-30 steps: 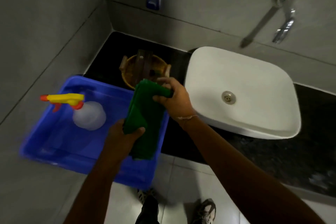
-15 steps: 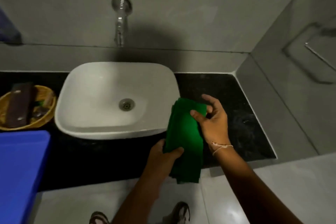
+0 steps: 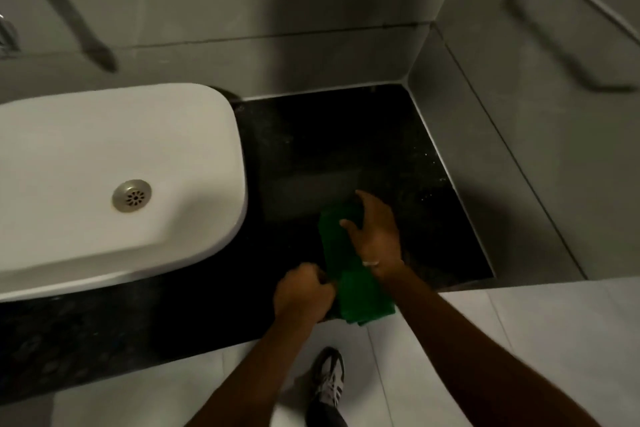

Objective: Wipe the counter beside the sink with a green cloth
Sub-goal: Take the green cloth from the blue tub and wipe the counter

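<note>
The folded green cloth (image 3: 341, 253) lies along the black counter (image 3: 391, 156) to the right of the white sink (image 3: 104, 149), its near end hanging over the counter's front edge. My right hand (image 3: 374, 232) rests on top of the cloth's far part, fingers spread and curled over it. My left hand (image 3: 301, 295) is closed in a fist on the cloth's near left edge at the counter's front.
Grey tiled walls close the counter at the back and right, meeting in a corner (image 3: 419, 55). The sink drain (image 3: 131, 196) is at the left. A metal bar (image 3: 588, 0) is mounted on the right wall. My shoe (image 3: 329, 381) stands on the pale floor below.
The view swung right, from the blue tub past the sink to the right-hand counter. Both hands carried the cloth along and lowered it onto the black counter.
</note>
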